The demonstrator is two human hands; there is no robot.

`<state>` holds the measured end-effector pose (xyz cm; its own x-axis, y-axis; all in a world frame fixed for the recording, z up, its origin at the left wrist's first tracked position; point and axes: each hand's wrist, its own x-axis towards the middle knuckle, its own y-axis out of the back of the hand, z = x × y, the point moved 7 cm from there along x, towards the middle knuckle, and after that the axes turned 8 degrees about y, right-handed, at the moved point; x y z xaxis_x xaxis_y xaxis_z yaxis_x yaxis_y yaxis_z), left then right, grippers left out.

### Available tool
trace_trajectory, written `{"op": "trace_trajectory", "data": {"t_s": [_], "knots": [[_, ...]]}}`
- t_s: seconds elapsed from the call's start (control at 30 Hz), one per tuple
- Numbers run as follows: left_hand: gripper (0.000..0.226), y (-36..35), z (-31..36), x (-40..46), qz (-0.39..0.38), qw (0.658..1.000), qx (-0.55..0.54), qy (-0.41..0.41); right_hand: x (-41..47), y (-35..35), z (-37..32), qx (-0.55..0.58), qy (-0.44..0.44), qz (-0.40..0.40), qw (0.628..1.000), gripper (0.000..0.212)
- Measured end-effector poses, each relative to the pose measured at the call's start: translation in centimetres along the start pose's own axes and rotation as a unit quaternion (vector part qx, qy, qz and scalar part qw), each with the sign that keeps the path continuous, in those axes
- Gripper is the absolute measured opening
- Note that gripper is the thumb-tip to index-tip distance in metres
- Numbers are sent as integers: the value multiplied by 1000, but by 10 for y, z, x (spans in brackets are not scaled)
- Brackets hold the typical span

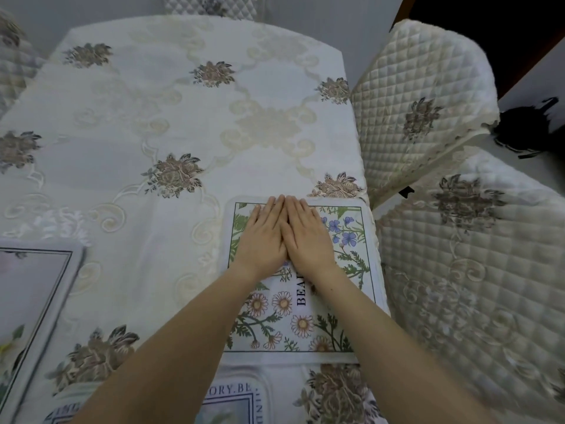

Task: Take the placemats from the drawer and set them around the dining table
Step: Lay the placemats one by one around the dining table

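placemat, rectangular, white with printed daisies and blue flowers [333,304], lies flat at right edge of cloth-covered worktop [171,123]. left hand [263,237] and right hand [308,237] pressed flat on its far half, fingers straight, hands touching side by side.

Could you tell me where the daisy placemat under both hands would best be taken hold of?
Probably its far-left corner, pinched from the left. The daisy placemat lies flat, the left hand and right hand cover its middle, and its right edge sits against the chairs.
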<state>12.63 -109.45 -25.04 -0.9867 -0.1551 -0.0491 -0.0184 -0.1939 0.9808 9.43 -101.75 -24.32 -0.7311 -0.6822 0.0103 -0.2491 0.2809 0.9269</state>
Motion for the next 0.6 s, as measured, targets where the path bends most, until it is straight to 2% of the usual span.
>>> {"op": "trace_trajectory", "data": {"t_s": [0.1, 0.17, 0.33, 0.6], "knots": [[68, 3, -4, 2, 1, 1000, -21, -6, -2, 5, 11, -20, 19, -11, 1000, 65], [67, 6, -15, 0, 4, 1000, -25, -12, -5, 9, 25, -44, 14, -10, 999, 62], [70, 13, -49, -5, 1, 999, -47, 22, -21, 26, 70, -43, -53, 11, 998, 61], [69, 12, -68, -12, 38, 985, -75, 152, -38, 33, 92, -56, -127, 38, 990, 63]]}}
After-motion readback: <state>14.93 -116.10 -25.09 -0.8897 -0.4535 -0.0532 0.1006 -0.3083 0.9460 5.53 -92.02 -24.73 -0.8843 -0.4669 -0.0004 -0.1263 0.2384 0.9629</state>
